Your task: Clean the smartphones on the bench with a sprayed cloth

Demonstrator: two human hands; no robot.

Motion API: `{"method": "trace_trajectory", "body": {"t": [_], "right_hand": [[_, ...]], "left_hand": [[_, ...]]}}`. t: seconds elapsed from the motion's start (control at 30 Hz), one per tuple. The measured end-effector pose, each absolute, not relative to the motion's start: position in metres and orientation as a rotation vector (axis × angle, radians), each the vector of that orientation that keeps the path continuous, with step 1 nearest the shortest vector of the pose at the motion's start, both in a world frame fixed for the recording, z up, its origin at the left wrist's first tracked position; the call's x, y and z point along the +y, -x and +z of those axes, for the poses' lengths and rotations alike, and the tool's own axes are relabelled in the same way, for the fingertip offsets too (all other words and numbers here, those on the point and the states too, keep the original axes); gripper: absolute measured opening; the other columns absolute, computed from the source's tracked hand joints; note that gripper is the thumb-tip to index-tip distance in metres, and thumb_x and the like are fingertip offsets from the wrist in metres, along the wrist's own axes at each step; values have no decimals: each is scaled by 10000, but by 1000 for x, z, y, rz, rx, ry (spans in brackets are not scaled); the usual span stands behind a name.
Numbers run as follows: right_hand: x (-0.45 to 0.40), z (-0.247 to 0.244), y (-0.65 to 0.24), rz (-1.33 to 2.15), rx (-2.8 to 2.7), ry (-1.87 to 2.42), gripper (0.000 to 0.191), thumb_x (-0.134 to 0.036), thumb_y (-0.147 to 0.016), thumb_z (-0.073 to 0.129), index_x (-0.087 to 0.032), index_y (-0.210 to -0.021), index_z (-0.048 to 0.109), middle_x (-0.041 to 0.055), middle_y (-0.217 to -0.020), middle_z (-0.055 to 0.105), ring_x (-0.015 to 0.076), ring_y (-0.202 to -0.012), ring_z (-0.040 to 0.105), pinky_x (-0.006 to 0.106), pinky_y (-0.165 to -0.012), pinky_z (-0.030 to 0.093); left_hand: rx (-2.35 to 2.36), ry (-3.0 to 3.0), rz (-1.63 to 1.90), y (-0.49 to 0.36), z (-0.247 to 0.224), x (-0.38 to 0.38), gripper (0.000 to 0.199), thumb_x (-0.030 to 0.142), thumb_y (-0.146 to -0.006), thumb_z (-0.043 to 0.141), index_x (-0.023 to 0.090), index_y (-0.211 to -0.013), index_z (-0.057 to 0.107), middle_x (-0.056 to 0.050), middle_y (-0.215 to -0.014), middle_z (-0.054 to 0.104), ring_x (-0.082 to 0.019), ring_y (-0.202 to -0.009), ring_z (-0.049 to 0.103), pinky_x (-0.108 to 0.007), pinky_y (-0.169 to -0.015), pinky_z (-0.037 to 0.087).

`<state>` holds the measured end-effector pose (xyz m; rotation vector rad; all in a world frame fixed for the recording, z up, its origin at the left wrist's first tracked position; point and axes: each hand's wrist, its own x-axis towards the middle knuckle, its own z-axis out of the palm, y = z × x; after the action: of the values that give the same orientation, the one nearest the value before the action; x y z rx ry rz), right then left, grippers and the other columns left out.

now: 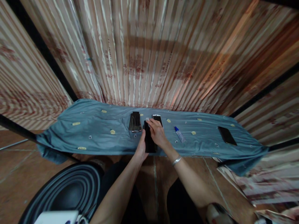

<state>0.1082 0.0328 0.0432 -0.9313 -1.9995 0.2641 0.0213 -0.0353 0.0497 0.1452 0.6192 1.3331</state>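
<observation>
Head view, left grip [140, 146], closed around black phone [149, 143]

Pale pleated curtains [112, 46] with reddish prints sweep right across the back and round both sides, and there's a warm orange glow [224, 46] streaking down the right! Dark poles [42, 48] slant in at either side, a wrinkled blue-green cloth [65, 133] dotted with yellow motifs drapes the long table, and below spreads brown floor [14, 193], crossed by pale lines.
</observation>
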Motion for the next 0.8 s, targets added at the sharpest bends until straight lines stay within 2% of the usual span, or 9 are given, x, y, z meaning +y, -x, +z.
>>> {"method": "trace_trajectory", "body": {"t": [0.13,0.27,0.3,0.37,0.43,0.5,0.67,0.8], "right_hand": [[46,40,-114,313,-1893,1040,443,-100,-874,393,-183,-1202,680,127,-1249,664,242,-1206,557,461,-1075,413],[51,38,-121,600,-1652,1088,316,-185,-845,514,-221,-1068,735,78,-1179,708,238,-1149,603,422,-1042,439],[52,38,-122,754,-1529,1090,269,-216,-822,565,-229,-1020,746,58,-1107,733,233,-1086,632,397,-987,477],[54,36,-123,1100,-1239,1069,200,-278,-763,653,-233,-928,757,14,-884,760,207,-864,676,326,-784,544],[56,35,-123,1350,-1015,1020,188,-314,-711,702,-218,-864,757,-14,-704,731,168,-642,637,266,-580,513],[56,33,-122,1450,-934,983,187,-318,-673,728,-201,-817,753,-9,-679,731,147,-561,604,243,-504,474],[51,27,-123,1557,-821,945,144,-298,-627,776,-191,-706,720,-3,-698,749,142,-610,644,229,-560,502],[46,21,-127,1618,-737,947,130,-285,-647,785,-195,-687,699,-9,-666,741,158,-638,663,244,-591,528]], "left_hand": [[678,-165,1312,-20,51,-37,409,427,-935,501,129,-1158,673,-111,-970,754,-240,-919,714,-360,-840,567],[690,-154,1312,-18,52,-37,394,418,-930,507,120,-1126,675,-111,-909,754,-227,-800,723,-362,-752,593],[679,-149,1309,-18,52,-37,397,419,-931,504,122,-1136,669,-112,-909,754,-226,-797,723,-366,-752,596],[654,-140,1303,-17,53,-37,400,415,-942,479,120,-1142,662,-113,-907,754,-224,-813,723,-375,-770,596],[647,-137,1305,-16,55,-37,390,402,-952,459,114,-1112,668,-111,-895,753,-224,-831,722,-382,-793,595],[667,-143,1303,-16,56,-38,385,400,-950,461,107,-1076,678,-113,-885,752,-231,-841,721,-394,-804,594],[749,-158,1295,-18,55,-37,380,389,-938,493,100,-1101,680,-129,-967,753,-245,-914,716,-380,-839,578],[759,-199,1425,-18,49,-34,336,316,-898,577,178,-1194,655,-76,-1137,728,-219,-1055,679,-332,-923,533]]}}
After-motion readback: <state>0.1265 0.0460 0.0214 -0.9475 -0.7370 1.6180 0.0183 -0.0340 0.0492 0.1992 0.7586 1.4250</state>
